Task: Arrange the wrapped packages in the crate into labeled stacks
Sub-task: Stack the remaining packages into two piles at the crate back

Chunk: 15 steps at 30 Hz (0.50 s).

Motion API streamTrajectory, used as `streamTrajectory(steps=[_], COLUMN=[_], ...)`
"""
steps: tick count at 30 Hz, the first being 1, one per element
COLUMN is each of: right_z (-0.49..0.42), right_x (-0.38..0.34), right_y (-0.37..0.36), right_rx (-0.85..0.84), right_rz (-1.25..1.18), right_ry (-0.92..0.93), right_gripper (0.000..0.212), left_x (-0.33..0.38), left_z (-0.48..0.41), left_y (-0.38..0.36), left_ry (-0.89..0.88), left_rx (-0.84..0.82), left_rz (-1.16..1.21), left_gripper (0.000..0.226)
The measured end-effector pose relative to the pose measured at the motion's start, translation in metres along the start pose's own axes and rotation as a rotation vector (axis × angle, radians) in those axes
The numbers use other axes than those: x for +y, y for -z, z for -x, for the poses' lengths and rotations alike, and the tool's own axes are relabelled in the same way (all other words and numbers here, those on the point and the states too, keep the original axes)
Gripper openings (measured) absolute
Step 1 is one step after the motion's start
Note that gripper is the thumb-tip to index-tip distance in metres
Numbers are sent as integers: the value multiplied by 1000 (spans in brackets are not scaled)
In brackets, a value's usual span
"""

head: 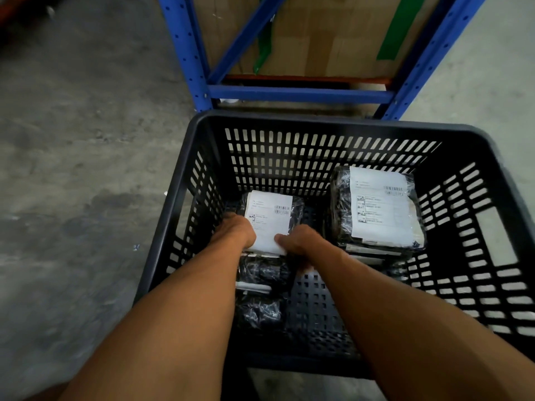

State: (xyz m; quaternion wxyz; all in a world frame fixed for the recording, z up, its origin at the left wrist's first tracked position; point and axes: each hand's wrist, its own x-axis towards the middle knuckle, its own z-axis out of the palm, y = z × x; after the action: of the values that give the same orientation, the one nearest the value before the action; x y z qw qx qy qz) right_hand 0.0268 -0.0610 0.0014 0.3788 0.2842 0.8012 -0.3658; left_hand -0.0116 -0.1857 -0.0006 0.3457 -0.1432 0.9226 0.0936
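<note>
A black slotted plastic crate (492,157) fills the lower middle of the head view. Inside at the left lies a dark wrapped package with a white label (270,215), resting on a low stack of similar packages (260,290). My left hand (236,230) grips its left near edge and my right hand (298,241) grips its right near corner. At the right of the crate stands a taller stack of wrapped packages (376,209), its top label facing up. My forearms hide part of the left stack.
A blue metal rack frame (298,92) with cardboard boxes (324,36) behind it stands just beyond the crate. Grey concrete floor (72,169) spreads to the left and upper right. The crate's perforated bottom (312,308) shows between the two stacks.
</note>
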Motion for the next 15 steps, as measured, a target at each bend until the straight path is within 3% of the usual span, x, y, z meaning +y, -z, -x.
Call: streamTrajectory(steps=[3, 6, 9, 11, 13, 15], right_z=[16, 24, 31, 37, 43, 46], right_x=[-4, 4, 15, 16, 13, 8], right_y=[7, 17, 23, 25, 31, 44], right_rx=[-342, -517, -571, -606, -602, -538], right_rz=[-104, -257, -407, -373, -296, -346], right_ry=[-159, -214, -193, -149, -87, -41], right_gripper=[67, 71, 74, 59, 44, 49], left_x=[-1, 3, 9, 9, 5, 3], left_z=[20, 42, 55, 57, 59, 60], left_y=[18, 38, 45, 42, 43, 52], left_ry=[-75, -114, -145, -131, -110, -76], left_rx=[-159, -220, -180, -225, -194, -115], left_rz=[-239, -352, -407, -404, -310, -178], left_gripper=[51, 50, 59, 66, 65, 71])
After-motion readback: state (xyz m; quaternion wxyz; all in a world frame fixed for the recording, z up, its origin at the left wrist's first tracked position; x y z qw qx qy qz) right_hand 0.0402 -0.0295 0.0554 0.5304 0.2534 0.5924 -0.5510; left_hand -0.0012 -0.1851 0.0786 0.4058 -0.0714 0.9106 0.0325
